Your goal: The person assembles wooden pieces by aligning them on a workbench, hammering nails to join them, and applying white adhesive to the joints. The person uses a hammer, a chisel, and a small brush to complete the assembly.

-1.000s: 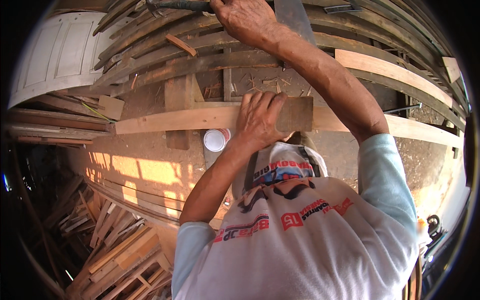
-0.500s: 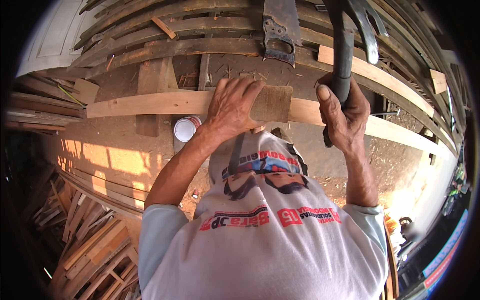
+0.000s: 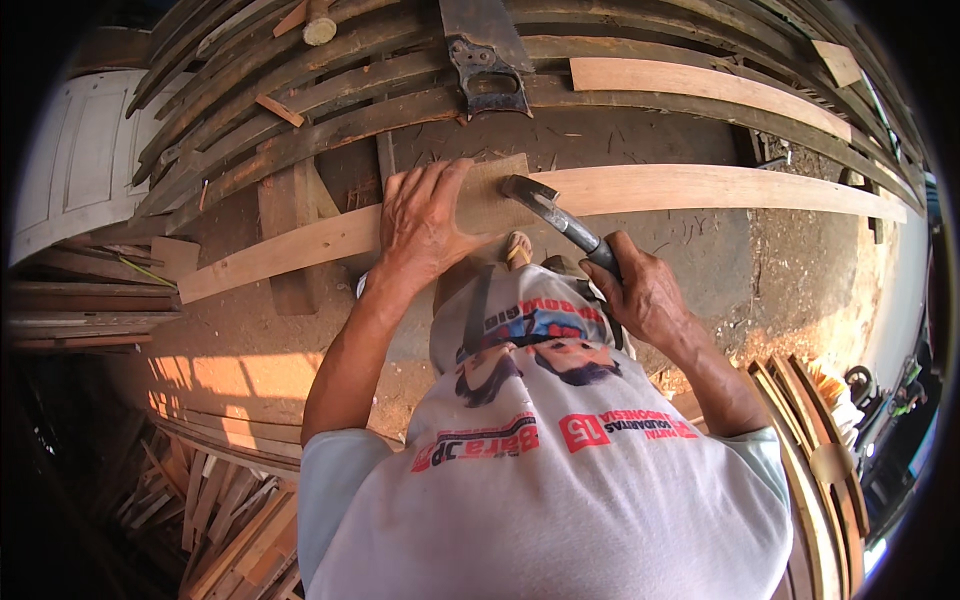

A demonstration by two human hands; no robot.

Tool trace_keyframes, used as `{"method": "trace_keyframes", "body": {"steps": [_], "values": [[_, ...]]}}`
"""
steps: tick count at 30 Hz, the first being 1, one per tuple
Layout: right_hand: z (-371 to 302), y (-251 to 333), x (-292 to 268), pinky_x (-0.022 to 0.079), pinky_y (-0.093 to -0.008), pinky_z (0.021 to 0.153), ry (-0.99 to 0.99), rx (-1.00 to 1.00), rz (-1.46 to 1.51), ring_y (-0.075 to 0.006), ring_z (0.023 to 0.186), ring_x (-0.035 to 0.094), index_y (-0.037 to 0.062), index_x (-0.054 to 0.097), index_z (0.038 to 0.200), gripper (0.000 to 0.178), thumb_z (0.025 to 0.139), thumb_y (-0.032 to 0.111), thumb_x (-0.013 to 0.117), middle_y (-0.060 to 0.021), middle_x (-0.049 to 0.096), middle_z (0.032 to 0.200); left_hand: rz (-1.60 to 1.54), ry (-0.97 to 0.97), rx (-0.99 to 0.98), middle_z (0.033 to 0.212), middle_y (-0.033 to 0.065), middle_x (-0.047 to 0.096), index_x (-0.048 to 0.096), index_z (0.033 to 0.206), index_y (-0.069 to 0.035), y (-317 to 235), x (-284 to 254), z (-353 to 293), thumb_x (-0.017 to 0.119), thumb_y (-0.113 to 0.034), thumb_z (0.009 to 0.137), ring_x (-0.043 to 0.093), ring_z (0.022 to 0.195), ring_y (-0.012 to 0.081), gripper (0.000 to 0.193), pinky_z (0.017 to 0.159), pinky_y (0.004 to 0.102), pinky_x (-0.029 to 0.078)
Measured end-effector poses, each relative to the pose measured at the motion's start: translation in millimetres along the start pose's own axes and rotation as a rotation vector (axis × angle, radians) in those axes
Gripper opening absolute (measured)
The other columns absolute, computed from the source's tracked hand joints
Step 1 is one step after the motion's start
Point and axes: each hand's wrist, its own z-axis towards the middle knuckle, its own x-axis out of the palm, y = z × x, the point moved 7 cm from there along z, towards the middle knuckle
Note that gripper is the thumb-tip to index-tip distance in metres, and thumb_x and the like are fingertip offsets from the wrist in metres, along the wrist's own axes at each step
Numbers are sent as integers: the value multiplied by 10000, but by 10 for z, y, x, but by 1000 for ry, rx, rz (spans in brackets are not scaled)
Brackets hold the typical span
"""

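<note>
A long pale plank (image 3: 700,188) runs left to right in front of me. Across its middle lies a short, darker wood block (image 3: 490,182). My left hand (image 3: 422,222) is clamped over the block's left part, fingers over the far side and thumb stretched along the near side. In my right hand (image 3: 645,288), just to the near right, is a claw hammer (image 3: 568,222), gripped by its dark handle. The hammer's head is down at the block's right part; whether it touches is hard to tell. No nail can be made out.
Beyond the plank, a handsaw (image 3: 490,75) lies on a rack of long dark beams (image 3: 340,105), with another pale board (image 3: 700,85) to its right. Offcuts (image 3: 235,530) are heaped at lower left. More strips (image 3: 810,470) stand at right. My sandalled foot (image 3: 518,250) shows below the block.
My right hand has swung the hammer down from its raised position to the block. My left hand still holds the block. The whole view has shifted and tilted.
</note>
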Motion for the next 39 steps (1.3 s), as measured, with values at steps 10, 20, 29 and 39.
{"method": "trace_keyframes", "body": {"steps": [10,20,29,39], "values": [[-68,63,194,566,-549,653,-39,-63,17,-458,749,721,37,552,1116,316,1061,304,711,-228,705,826,63,41,31,1248,121,717,635,1392,-75,-23,9,20,1021,-449,627,676,1166,308,934,1027,464,464],[-27,11,173,550,-584,654,-58,18,-22,-518,750,702,34,511,1034,333,1073,315,686,-284,688,758,56,80,-1,1252,128,718,620,1415,-68,-31,17,52,1034,-448,610,675,1184,322,981,1039,463,470],[17,-100,311,530,-592,671,-43,73,30,-539,779,697,15,517,1056,345,1082,319,679,-297,681,763,-107,187,3,1369,180,697,593,1509,-71,28,-158,62,948,-496,773,639,1318,363,921,1140,494,462],[25,-41,302,513,-528,654,-46,100,42,-457,710,704,13,569,1083,399,1087,395,687,-243,665,728,-364,392,-389,1226,205,788,792,1248,-48,806,-178,-23,650,-606,1051,730,1189,340,608,1067,446,537]]}}
